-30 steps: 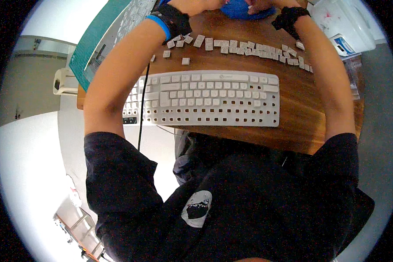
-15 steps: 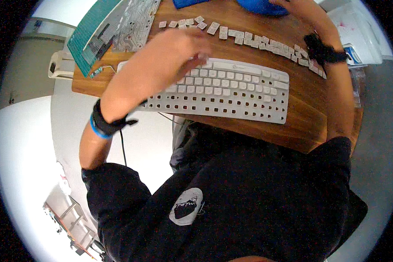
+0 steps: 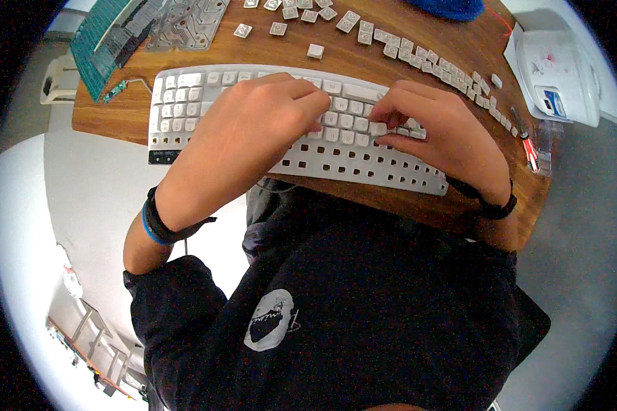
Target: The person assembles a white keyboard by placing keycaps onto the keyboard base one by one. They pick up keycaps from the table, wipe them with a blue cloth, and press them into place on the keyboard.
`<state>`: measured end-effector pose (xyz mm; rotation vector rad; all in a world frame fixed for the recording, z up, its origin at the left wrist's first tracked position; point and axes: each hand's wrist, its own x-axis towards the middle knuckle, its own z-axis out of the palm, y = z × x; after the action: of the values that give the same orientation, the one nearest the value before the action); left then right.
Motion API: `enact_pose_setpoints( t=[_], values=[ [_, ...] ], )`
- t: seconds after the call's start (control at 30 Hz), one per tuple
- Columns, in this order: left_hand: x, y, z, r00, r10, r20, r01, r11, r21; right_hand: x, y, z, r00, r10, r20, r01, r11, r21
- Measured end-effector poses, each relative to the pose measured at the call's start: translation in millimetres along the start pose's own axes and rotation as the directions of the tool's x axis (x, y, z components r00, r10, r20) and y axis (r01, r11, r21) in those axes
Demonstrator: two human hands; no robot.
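Left hand point(image 3: 271, 113), right hand point(image 3: 442, 123) curled over square-holed white plastic keyboard point(image 3: 314, 166) — cannot tell grips.

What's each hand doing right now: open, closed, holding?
Left hand: curled over the keyboard; grip can't be told.
Right hand: bent, at the keycaps; grip can't be told.

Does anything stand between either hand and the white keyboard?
Nothing visible does: the left hand and right hand are both over the white keyboard, and the loose keycaps lie beyond its far edge.
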<state>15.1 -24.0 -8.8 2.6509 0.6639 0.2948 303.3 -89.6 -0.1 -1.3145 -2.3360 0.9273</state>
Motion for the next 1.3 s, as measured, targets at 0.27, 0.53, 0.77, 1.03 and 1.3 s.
enact_pose_setpoints(
  t=[0.27, 0.53, 0.77, 1.03, 1.3],
  values=[
    [-2, 5, 3, 1.000, -0.020, -0.004, 0.021, 0.998, 0.056, 0, 1, 3, 0.996, 0.016, 0.093, -0.013, 1.000, -0.026],
    [0, 10, 2, 0.999, -0.030, -0.019, 0.031, 0.997, 0.069, -3, 6, 5, 0.998, -0.028, 0.055, 0.030, 0.999, -0.033],
    [1, 8, 2, 1.000, 0.004, -0.008, -0.003, 0.995, 0.097, -5, 3, 5, 0.997, -0.042, 0.070, 0.047, 0.996, -0.071],
    [2, 6, 2, 1.000, 0.019, -0.011, -0.017, 0.995, 0.097, -6, 3, 1, 0.991, -0.009, 0.132, 0.016, 0.999, -0.049],
    [-1, 3, 5, 1.000, 0.003, -0.022, -0.002, 0.997, 0.083, -6, 0, 7, 0.993, -0.013, 0.114, 0.027, 0.992, -0.126]
  ],
)
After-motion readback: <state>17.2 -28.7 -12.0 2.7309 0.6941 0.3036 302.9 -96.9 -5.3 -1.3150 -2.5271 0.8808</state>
